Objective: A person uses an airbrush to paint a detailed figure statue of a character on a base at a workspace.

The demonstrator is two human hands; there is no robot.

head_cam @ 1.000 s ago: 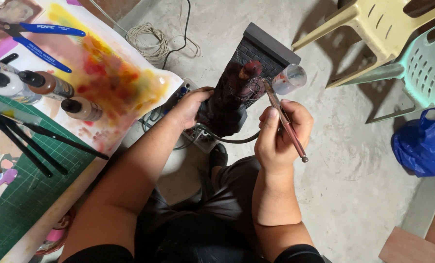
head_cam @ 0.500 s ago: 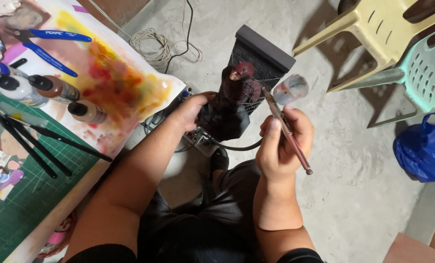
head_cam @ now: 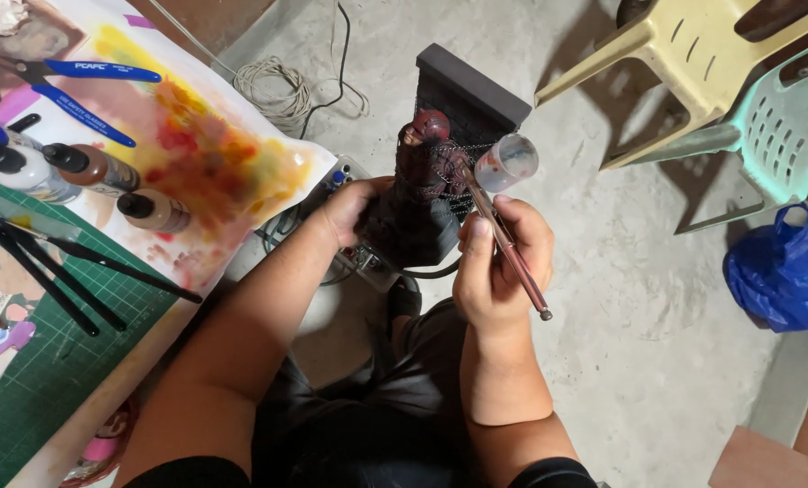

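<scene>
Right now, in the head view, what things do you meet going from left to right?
Green cutting mat → brown paint bottle → left hand → dark red figure → right hand → yellow plastic chair → blue bag.

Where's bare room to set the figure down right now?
Bare concrete floor lies between the right hand, the blue bag and the yellow chair. The green cutting mat has a small free patch below the brushes. The paint-stained paper is crowded by bottles and pliers.
</scene>
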